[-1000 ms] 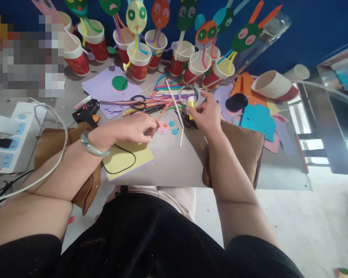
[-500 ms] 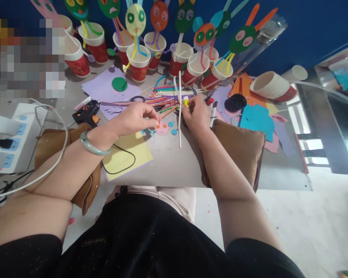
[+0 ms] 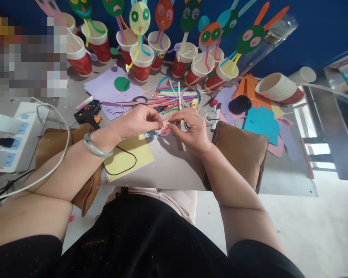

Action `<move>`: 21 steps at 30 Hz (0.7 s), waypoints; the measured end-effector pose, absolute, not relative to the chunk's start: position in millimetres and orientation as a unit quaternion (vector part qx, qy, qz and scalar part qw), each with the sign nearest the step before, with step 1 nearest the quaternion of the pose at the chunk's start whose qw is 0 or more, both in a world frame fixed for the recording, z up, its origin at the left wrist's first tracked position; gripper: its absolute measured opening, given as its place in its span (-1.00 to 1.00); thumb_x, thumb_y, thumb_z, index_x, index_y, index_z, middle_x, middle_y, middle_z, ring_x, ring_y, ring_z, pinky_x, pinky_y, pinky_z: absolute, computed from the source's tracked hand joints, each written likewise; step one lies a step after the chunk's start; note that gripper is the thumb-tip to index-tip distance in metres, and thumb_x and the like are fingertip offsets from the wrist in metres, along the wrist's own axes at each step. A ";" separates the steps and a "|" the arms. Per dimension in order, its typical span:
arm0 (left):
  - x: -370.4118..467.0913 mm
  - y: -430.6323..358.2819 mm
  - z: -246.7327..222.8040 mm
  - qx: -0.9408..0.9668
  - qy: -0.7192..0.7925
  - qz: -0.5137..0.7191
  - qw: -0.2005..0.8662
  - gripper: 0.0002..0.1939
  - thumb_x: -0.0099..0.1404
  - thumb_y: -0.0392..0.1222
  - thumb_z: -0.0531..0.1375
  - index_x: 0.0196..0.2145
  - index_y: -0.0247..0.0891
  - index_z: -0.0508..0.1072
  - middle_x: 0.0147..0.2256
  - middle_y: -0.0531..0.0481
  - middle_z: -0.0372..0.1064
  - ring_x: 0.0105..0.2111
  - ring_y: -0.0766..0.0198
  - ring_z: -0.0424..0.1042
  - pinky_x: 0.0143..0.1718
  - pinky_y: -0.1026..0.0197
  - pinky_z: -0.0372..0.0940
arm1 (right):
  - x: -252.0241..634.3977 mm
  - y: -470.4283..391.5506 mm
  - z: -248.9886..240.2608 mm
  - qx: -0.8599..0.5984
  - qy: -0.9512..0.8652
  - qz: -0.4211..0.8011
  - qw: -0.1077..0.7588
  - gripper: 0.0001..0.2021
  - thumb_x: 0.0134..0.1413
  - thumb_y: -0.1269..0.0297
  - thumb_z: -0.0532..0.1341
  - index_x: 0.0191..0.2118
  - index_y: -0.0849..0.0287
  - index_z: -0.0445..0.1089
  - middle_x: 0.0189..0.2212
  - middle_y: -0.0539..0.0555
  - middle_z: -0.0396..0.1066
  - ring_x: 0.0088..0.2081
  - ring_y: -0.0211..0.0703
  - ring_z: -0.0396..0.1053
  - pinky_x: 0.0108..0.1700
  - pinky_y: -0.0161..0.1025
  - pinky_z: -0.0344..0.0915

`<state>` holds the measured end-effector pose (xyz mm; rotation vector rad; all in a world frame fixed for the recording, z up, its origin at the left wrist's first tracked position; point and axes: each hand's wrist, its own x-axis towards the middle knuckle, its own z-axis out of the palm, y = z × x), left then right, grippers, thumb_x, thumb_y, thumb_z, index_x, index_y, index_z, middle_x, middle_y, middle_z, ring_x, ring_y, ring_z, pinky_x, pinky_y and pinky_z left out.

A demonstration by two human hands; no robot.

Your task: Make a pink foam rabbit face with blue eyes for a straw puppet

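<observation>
Right hand (image 3: 193,129), mine: moved from glue stick (image 3: 194,103) towards left hand (image 3: 135,122). Both grips: curled, contents I couldn't tell. Step: apparently fingertip work above pink paper face (image 3: 164,132); next called for steadiness.

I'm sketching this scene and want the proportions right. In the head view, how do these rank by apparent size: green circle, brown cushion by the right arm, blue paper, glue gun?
1. Brown cushion
2. Blue paper
3. Glue gun
4. Green circle

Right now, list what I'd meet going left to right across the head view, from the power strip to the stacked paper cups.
Power strip → black glue gun → green paper circle → yellow glue stick → marker pen → round black object → stacked paper cups.
</observation>
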<state>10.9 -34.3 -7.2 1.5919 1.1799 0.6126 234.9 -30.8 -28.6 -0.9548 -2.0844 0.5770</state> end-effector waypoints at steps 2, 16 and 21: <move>12.8 -35.0 -4.6 0.675 0.494 0.240 0.493 -0.82 0.14 -0.10 0.29 -0.40 -0.28 0.58 -0.41 -0.01 0.57 -0.37 0.26 0.49 -0.28 0.19 0.34 | 232.4 -33.3 -26.7 -0.367 -0.815 0.253 0.371 -0.77 0.26 0.02 0.31 -0.33 0.04 0.51 -0.36 0.08 0.58 -0.26 -0.02 0.49 0.01 0.02 0.34; 19.6 -43.1 10.5 0.725 0.505 0.208 0.420 -0.94 0.07 -0.25 0.26 -0.49 -0.26 0.54 -0.53 0.08 0.45 -0.43 0.30 0.42 -0.35 0.26 0.26 | 224.9 -36.5 -26.7 -0.368 -0.804 0.334 0.327 -0.89 0.10 0.26 0.30 -0.42 0.08 0.43 -0.45 0.01 0.53 -0.39 -0.16 0.39 -0.17 -0.14 0.34; 19.6 -43.5 10.6 0.723 0.506 0.205 0.423 -0.94 0.07 -0.24 0.26 -0.49 -0.27 0.53 -0.56 0.09 0.41 -0.44 0.30 0.41 -0.37 0.27 0.25 | 224.8 -36.8 -26.0 -0.368 -0.781 0.387 0.325 -0.89 0.11 0.29 0.25 -0.42 0.11 0.41 -0.42 0.02 0.53 -0.40 -0.21 0.37 -0.28 -0.21 0.31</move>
